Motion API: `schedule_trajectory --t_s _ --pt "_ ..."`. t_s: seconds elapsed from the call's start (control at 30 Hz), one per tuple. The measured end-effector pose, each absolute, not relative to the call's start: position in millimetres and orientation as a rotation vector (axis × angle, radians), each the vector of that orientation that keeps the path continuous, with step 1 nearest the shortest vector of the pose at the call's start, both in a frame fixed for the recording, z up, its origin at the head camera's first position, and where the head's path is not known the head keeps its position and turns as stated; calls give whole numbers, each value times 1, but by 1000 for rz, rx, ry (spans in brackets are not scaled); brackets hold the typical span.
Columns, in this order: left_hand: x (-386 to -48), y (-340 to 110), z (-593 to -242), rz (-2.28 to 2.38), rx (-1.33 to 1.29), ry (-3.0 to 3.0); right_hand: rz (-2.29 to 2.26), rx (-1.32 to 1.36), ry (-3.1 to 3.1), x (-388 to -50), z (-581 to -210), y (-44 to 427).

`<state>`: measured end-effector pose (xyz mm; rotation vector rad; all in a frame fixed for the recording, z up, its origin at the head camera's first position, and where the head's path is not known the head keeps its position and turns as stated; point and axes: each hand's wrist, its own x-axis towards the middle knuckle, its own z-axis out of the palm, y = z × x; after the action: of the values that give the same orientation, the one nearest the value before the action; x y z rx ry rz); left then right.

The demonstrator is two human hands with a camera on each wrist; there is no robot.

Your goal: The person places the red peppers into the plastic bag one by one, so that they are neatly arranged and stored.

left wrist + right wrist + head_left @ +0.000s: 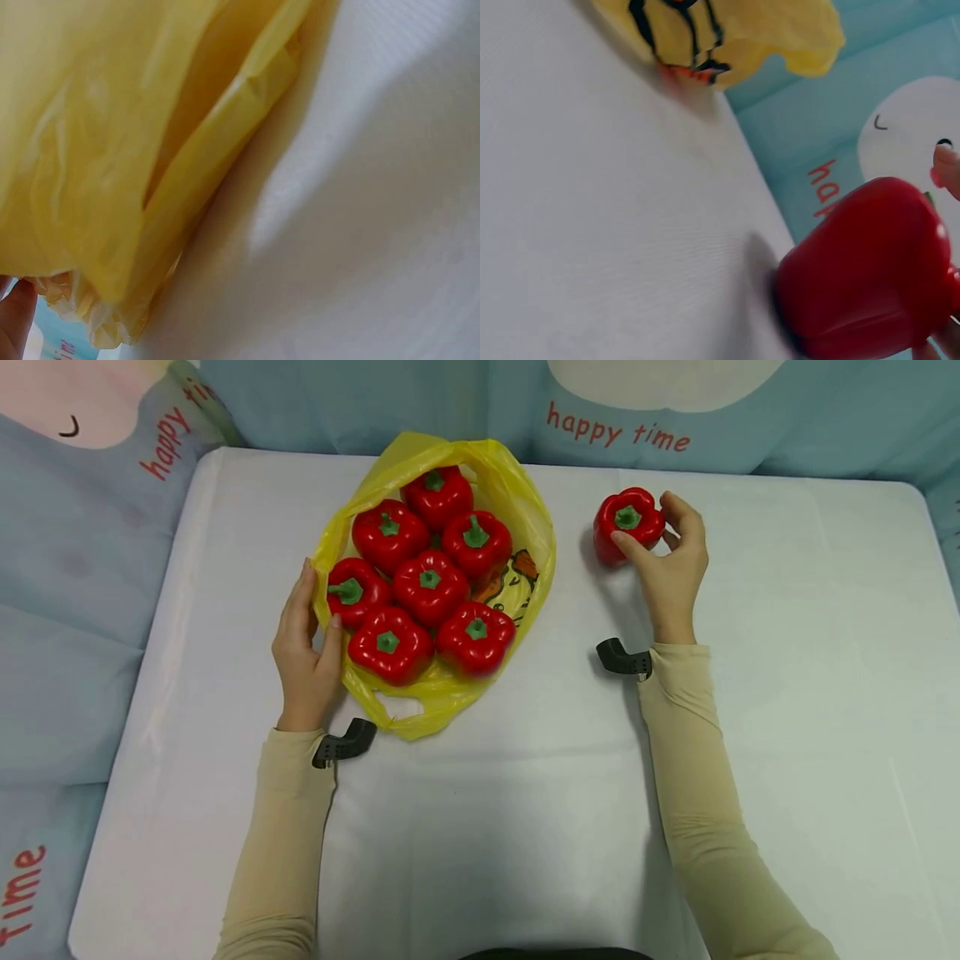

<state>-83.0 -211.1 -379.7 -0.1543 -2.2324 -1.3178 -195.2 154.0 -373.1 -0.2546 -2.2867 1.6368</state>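
Note:
A yellow plastic bag [536, 502] lies wide open on the white table, with several red bell peppers [430, 587] inside, their green stems showing. My left hand [306, 647] holds the bag's left rim, thumb over the edge and fingers along the outside. In the left wrist view the yellow bag [90, 150] covers most of that hand. To the right of the bag, my right hand [673, 560] grips a single red bell pepper [606, 531] between thumb and fingers. That pepper [862, 270] stands upright at the table surface in the right wrist view; whether it touches is unclear.
The white tabletop [487, 827] has its far edge just beyond the bag and the single pepper. Behind it hangs a pale blue printed curtain [450, 402]. A loop handle [420, 727] of the bag lies toward the near side.

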Motion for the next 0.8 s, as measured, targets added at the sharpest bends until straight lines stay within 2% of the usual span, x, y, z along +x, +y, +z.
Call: schedule_trajectory --t_s 0.2,0.8 --pt "-89 -224 -399 -1296 -159 -2238 1600 -273 -2344 -197 -381 152" --pt "-91 -225 -403 -1299 -185 -2222 1655 -247 -2263 -194 -392 154"
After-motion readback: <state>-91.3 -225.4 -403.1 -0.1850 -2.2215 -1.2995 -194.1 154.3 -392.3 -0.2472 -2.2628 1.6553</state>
